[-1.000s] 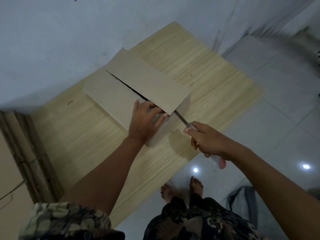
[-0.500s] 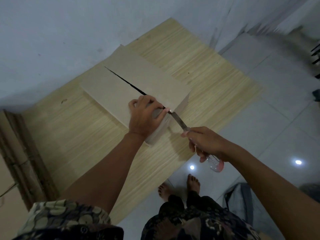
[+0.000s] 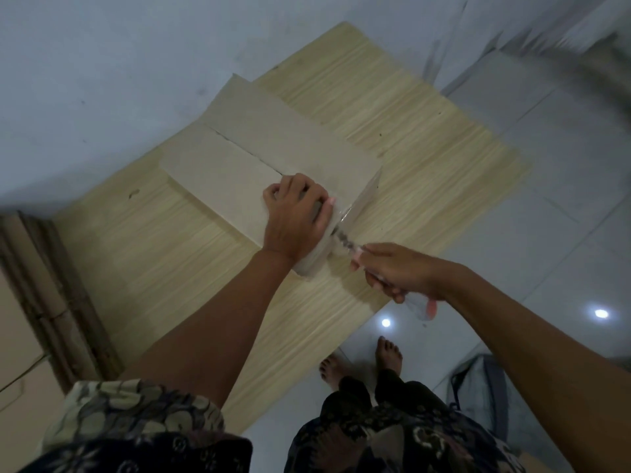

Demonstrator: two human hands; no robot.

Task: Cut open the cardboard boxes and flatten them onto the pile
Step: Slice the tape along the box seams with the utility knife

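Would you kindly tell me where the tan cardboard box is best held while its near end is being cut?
Hold the tan cardboard box from above, on the top flap beside the centre seam, probably a little further from the near end. The left hand presses there now, fingertips close to the blade of the clear-handled knife gripped by the right hand. The flat top takes downward pressure well.

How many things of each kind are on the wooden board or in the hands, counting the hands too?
Cardboard box: 1
Knife: 1
Hands: 2, left hand and right hand
Total: 4
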